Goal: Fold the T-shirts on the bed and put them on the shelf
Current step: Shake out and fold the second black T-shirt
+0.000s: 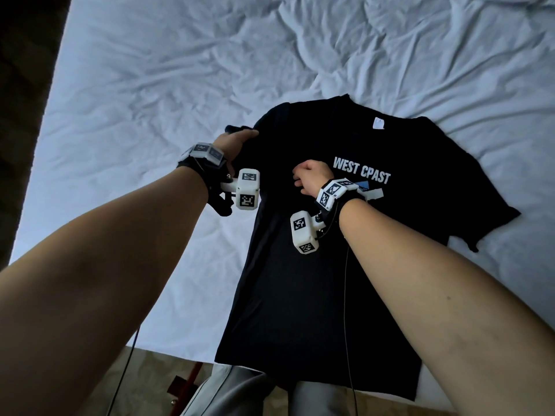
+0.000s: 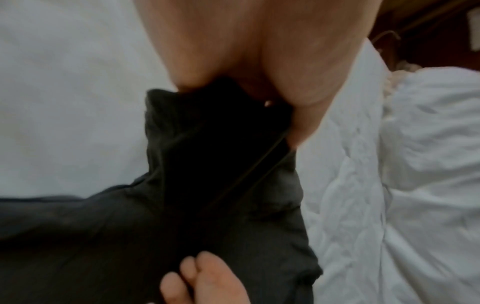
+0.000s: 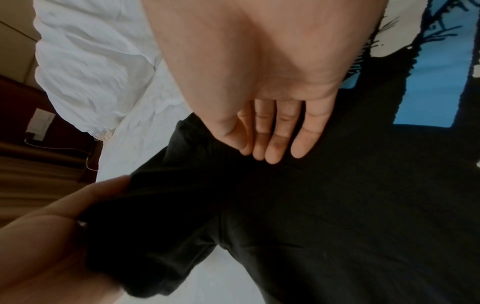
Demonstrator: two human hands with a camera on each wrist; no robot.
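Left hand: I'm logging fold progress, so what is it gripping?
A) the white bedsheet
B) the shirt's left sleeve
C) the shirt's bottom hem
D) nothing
B: the left hand grips the bunched sleeve of the black T-shirt, while the right hand presses its chest flat.

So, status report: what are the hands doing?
Left hand grips sleeve. Right hand flat on T-shirt. Shirt spread on bed; nothing blocking.

1. One black T-shirt (image 1: 315, 280), spread on the bed.
2. One bed (image 1: 150, 85), white sheets.
3. Two bare hands: left hand (image 1: 232, 142), right hand (image 1: 310, 175).
4. Two wrist camera rigs, one per arm.
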